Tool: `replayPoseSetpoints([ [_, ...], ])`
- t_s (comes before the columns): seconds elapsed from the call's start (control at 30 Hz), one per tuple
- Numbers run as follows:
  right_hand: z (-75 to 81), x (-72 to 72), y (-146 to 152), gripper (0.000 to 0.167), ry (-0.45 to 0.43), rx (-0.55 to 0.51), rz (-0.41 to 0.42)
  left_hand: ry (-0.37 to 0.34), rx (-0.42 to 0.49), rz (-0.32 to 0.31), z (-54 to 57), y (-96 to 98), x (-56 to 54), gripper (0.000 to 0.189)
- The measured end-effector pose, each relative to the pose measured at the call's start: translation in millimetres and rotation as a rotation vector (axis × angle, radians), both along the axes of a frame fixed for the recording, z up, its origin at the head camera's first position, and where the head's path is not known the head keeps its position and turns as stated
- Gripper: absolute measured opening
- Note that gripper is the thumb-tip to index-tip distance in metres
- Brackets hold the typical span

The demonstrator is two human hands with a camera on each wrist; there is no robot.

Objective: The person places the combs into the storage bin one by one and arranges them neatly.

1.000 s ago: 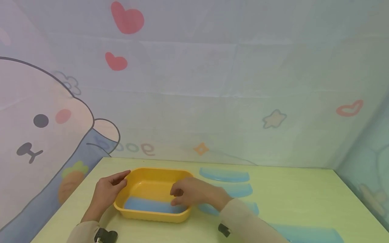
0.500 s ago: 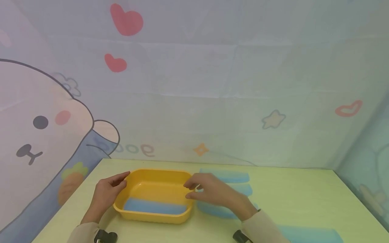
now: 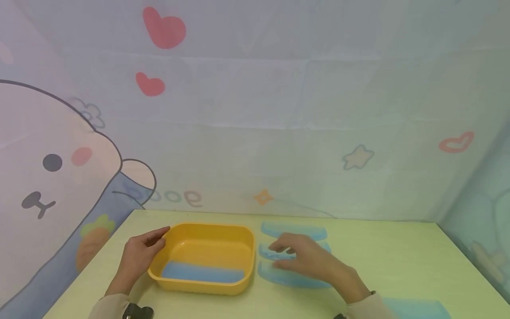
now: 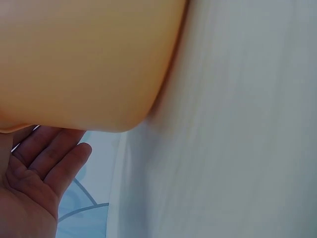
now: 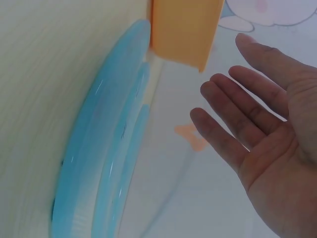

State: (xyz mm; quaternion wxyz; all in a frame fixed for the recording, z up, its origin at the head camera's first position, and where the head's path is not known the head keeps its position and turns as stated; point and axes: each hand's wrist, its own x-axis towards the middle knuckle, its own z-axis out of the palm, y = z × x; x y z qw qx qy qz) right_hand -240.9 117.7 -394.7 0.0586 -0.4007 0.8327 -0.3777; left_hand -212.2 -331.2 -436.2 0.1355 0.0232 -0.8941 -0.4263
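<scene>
My left hand (image 3: 137,254) rests against the left side of a yellow plastic basin (image 3: 207,288), with its thumb and index fingertips at the rim. In the left wrist view its other fingers (image 4: 67,171) lie fairly straight beside the basin's wall. A blue comb (image 3: 201,271) lies along the near side of the basin's floor. Over the combs to the right hovers my right hand (image 3: 314,261), fingers apart and nothing between them. Beneath it are a near comb (image 3: 287,278) and a middle comb (image 3: 264,251), both translucent blue and partly covered by the hand.
Behind these two, a further blue comb (image 3: 295,230) lies near the table's back edge. Another blue translucent piece (image 3: 416,308) shows at the bottom right. A printed cloth backdrop (image 3: 255,110) stands behind the pale green table (image 3: 382,257).
My right hand has moved from over the basin's right side rightward to above the combs, uncovering the basin's right rim. The left hand and the comb in the basin stay put.
</scene>
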Motion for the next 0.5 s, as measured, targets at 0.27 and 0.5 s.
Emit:
replayPoseSetpoints([
  [0.27,-5.6,1.5,28.1,0.034,0.03,0.001,-0.037,0.008,0.009,-0.004,-3.2,-0.8,-0.9,0.037],
  [0.5,-11.6,0.7,47.1,0.035,0.051,0.005,-0.044,0.01,0.008,-0.002,-2.5,0.0,-0.1,0.037],
])
